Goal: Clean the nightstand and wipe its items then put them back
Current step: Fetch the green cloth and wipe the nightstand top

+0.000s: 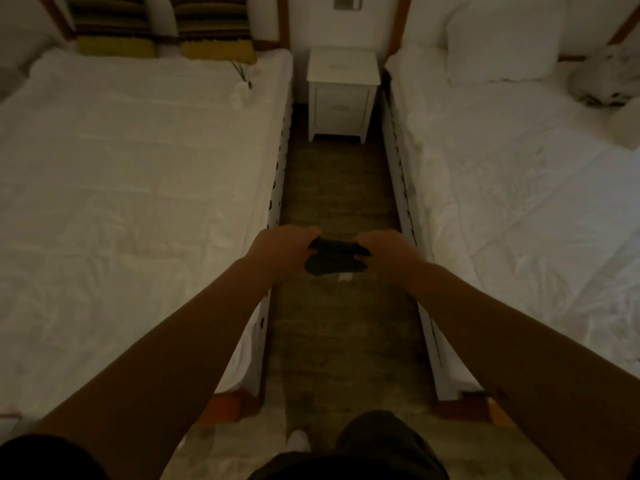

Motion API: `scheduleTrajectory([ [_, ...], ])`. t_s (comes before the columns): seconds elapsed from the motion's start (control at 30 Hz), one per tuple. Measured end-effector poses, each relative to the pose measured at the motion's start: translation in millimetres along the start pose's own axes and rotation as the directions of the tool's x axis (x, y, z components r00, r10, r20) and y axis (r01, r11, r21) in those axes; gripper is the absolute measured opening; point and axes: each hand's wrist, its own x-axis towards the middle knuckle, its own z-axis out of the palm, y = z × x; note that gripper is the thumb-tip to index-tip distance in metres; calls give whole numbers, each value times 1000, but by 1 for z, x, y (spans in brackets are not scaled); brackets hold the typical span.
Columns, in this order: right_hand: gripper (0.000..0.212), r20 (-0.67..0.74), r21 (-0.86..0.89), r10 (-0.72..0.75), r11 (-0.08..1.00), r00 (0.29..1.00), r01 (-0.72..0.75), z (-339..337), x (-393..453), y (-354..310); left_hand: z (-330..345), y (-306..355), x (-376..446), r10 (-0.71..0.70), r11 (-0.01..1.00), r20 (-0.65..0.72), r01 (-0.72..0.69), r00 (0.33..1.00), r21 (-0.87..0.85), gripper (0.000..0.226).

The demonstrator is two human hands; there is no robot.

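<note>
Dark cloth, black or near black, is stretched between both hands at centre frame, slightly below the middle, above the floor strip between the two beds. Left hand grips the cloth's left end, fingers curled over the top edge with knuckles up; right hand grips the right end likewise, fingers curled round the fabric. A loose part of the cloth hangs below the held edge. Both forearms reach in from the lower corners of the frame and converge toward the cloth. White nightstand stands at upper centre, against the far wall, between the heads of the beds and well apart from the hands; its top looks pale and plain, and in this dim light I cannot tell whether anything small lies on it. Its front shows a drawer or door panel, detail blurred. Left bed fills the left side with a white sheet; two striped cushions lean at its head, upper left. Right bed fills the right side, with a white pillow at upper right and a patterned bundle at the far right edge. Wood-toned floor runs up the centre. Dark clothing shows along the bottom edge.
</note>
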Motion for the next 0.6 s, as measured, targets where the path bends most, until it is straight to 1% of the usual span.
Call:
scheduleTrajectory([
  [0.07, 13, -31, -13, 15, 1000, 999, -15, -17, 32, 17, -9, -15, 38, 20, 999, -12, -20, 1000, 38, 13],
  [0.13, 7, -53, -1, 13, 1000, 999, -13, -35, 74, 41, -17, -33, 85, 41, 999, -14, -41, 999, 29, 14],
  [0.23, 11, -68, -14, -4, 1000, 998, 3, -53, 132, 81, -20, -56, 153, 58, 998, -8, -58, 998, 6, 15],
  [0.37, 8, -52, -4, -16, 1000, 999, 15, -85, 217, 139, -22, -81, 252, 36, 999, 19, -35, 999, -36, 14],
  [0.5, 14, -39, 1, -17, 1000, 999, 17, -133, 291, 183, -37, -104, 342, 4, 999, 12, -3, 1000, -53, 16],
  [0.57, 7, -35, 4, -29, 1000, 999, 29, -164, 336, 204, -50, -119, 393, -3, 998, 5, 3, 1000, -61, 12],
  [0.6, 8, -34, 11, -30, 999, 999, 31, -177, 354, 212, -57, -125, 412, -3, 998, 7, 3, 1000, -67, 10],
])
